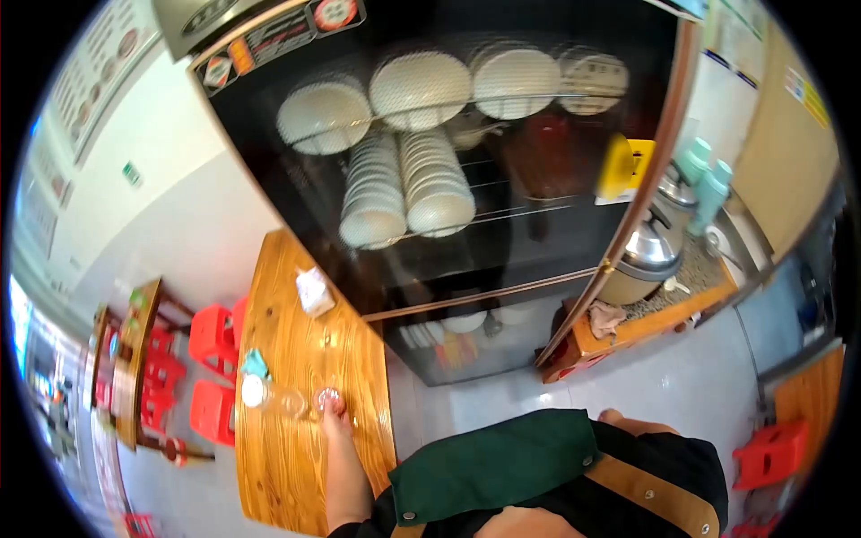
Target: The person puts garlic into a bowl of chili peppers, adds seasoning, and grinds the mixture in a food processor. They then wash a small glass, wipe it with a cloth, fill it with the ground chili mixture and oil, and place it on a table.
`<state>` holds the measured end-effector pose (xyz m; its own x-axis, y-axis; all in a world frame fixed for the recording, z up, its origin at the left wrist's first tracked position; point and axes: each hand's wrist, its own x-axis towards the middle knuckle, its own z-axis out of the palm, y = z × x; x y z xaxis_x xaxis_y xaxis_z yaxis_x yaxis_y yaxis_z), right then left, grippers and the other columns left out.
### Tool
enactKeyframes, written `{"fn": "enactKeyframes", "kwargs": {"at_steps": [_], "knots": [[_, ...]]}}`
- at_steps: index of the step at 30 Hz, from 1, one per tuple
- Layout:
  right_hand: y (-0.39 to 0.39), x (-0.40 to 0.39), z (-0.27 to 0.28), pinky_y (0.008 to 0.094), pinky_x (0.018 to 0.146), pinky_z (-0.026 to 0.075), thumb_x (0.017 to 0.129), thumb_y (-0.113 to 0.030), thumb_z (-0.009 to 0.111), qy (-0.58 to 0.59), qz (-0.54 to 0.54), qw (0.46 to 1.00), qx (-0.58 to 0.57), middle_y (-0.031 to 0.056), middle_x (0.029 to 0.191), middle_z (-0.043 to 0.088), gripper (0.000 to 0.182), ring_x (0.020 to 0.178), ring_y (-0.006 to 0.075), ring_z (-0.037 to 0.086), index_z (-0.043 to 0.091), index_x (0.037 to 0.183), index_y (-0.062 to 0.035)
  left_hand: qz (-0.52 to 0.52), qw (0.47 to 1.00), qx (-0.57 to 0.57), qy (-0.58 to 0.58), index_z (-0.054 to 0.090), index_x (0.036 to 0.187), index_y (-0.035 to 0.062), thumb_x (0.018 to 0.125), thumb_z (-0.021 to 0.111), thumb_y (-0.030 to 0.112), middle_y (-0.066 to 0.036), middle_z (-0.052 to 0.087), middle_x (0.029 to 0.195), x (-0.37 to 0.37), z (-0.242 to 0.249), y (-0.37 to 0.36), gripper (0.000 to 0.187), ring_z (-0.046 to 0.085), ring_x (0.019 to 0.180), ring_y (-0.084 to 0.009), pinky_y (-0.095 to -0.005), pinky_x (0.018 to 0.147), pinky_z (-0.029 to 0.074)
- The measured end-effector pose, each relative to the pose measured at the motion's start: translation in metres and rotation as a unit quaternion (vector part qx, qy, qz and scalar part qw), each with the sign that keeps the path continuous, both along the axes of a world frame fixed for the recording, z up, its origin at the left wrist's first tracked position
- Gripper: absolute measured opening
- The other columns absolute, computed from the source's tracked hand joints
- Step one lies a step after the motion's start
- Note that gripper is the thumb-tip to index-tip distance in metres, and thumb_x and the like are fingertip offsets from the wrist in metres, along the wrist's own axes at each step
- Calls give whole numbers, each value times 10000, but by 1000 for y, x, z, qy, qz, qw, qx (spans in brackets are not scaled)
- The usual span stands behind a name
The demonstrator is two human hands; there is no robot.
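Observation:
My left hand (334, 420) reaches over the wooden table (296, 475), its fingers on a small clear round item (328, 399) that looks like a glass or lid. Just left of it a clear jar (283, 401) with a white lid (255, 391) lies on the tabletop. A teal cloth (255, 363) is behind the jar, and a white tissue pack (315, 292) is farther back. My right hand (612, 416) shows only a small part past the green apron (493, 462); what it holds, if anything, is hidden.
A tall glass-door cabinet (484, 296) with stacked white bowls (439, 184) stands ahead. Right of it, a counter (619, 337) bears metal pots (653, 244), teal bottles (708, 197) and a cloth (605, 318). Red stools (213, 411) stand left of the table, another (769, 455) at right.

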<state>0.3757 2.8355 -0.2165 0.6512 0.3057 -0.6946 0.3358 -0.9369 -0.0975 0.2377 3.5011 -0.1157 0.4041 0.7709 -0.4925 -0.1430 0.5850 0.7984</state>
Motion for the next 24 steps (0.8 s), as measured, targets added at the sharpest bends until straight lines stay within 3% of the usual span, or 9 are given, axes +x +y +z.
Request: {"fn": "enactKeyframes", "kwargs": {"at_steps": [2, 5, 11, 13, 14, 16, 18, 22, 24], "knots": [[-11, -39, -8, 397, 756, 449, 739, -289, 503, 34, -21, 999, -12, 128, 928, 605, 250, 852, 298, 568, 647, 855, -121, -5, 1000, -22, -2, 497, 918, 87, 897, 406, 259, 5, 495, 761, 8, -3, 7, 196, 437, 615, -91, -205, 584, 375], [-56, -96, -114, 386, 735, 447, 709, -288, 523, 72, -163, 978, 109, 148, 875, 610, 270, 834, 301, 572, 642, 880, -116, -1, 998, -21, -55, 484, 1053, 106, 903, 382, 261, -13, 527, 960, 6, -26, 23, 239, 501, 850, -134, -251, 756, 421], [-45, -100, -42, 387, 723, 450, 704, -276, 526, 62, -332, 928, 156, 147, 855, 610, 259, 819, 302, 574, 637, 872, -113, 45, 996, 68, -32, 426, 1162, 88, 862, 429, 349, -46, 491, 1091, 25, 25, -24, 397, 479, 986, -204, -338, 853, 401], [-60, -90, -29, 387, 719, 450, 702, -272, 527, 33, -368, 911, 186, 147, 849, 610, 255, 815, 302, 574, 636, 869, -113, 245, 909, 9, 338, 433, 1102, 23, 816, 506, 393, -210, 423, 1161, 39, 81, -79, 474, 430, 1054, -307, -361, 898, 345], [-74, -92, -24, 387, 717, 451, 701, -270, 528, 23, -386, 900, 200, 147, 846, 610, 253, 812, 302, 575, 635, 868, -112, 236, 913, 9, 332, 433, 1102, 23, 816, 506, 393, -210, 423, 1161, 44, 60, -88, 474, 430, 1054, -307, -361, 898, 345], [-115, -101, -24, 387, 713, 451, 699, -265, 529, -4, -418, 881, 219, 147, 839, 611, 249, 808, 302, 575, 634, 865, -111, 204, 808, 380, 401, 427, 1082, -13, 811, 527, 333, -232, 452, 1067, 46, 7, -113, 451, 454, 958, -335, -380, 832, 378], [-168, -120, -31, 387, 709, 452, 698, -261, 530, -34, -453, 860, 232, 146, 832, 611, 245, 803, 302, 576, 632, 862, -111, 178, 795, 456, 359, 428, 1050, -25, 802, 548, 251, -186, 473, 962, 76, -14, -180, 390, 462, 876, -297, -370, 761, 391], [-292, -212, -96, 387, 701, 453, 694, -253, 532, -153, -519, 811, 223, 146, 819, 611, 238, 793, 303, 577, 629, 857, -109, -278, 789, 545, 49, 464, 951, -1, 778, 589, 205, -114, 505, 838, 144, -60, -367, 297, 469, 713, -218, -314, 690, 400], [-352, -261, -183, 387, 697, 454, 693, -249, 533, -351, -502, 773, 165, 145, 812, 611, 234, 789, 303, 578, 628, 854, -108, -561, 707, 409, 133, 493, 801, 7, 789, 577, 202, -111, 497, 845, 154, -14, -483, 212, 449, 735, -151, -266, 650, 369]]}}
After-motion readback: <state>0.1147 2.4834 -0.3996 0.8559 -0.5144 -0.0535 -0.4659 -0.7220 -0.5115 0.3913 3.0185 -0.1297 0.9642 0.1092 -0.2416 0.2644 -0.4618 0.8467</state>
